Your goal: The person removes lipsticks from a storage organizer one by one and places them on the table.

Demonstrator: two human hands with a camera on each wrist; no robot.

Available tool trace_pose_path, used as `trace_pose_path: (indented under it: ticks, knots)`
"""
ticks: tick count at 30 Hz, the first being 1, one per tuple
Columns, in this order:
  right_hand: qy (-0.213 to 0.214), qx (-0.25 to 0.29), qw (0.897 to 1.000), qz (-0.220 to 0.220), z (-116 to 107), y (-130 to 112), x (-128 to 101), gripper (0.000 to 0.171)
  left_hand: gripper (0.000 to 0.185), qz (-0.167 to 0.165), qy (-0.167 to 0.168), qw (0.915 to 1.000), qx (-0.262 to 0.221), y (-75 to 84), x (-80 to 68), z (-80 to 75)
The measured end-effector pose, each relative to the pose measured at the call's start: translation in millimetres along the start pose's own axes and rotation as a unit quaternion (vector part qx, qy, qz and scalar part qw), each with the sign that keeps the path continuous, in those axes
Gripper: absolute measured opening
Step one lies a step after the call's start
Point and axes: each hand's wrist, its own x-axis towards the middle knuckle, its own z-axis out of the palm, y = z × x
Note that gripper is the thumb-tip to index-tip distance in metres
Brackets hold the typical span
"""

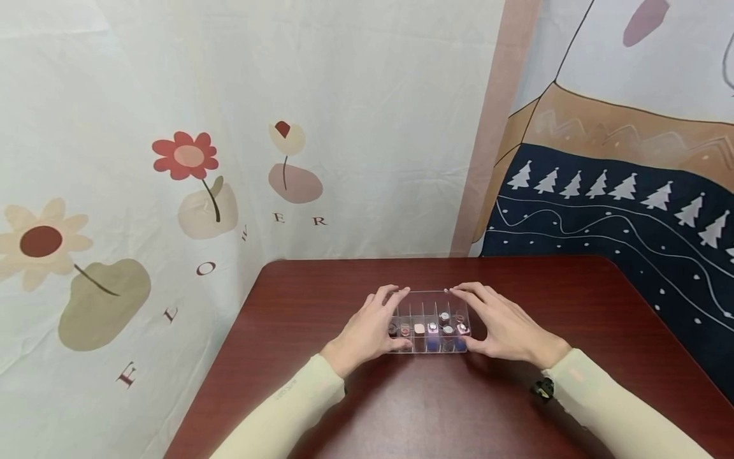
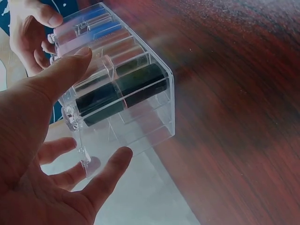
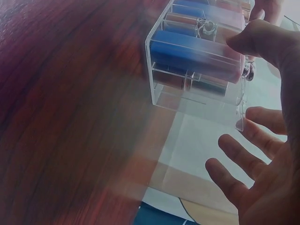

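clear divided box [image 1: 431, 324] of lipsticks on table.

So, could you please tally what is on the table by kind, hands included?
Clear box: 1
Tubes in the box: 8 caps show in the head view, though they are small and the count is uncertain
Hands, left and right, one at each end of the box: 2
Total: 11
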Motion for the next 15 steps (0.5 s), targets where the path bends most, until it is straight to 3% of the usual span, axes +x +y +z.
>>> trace_pose_path:
  ticks: [15]
  knots:
    - [-0.007,0.002,1.0,-0.006,-5.2,4.0,-1.3,0.092,0.115,0.019,0.011,0.9992,-0.032,-7.5,-0.1,2.2]
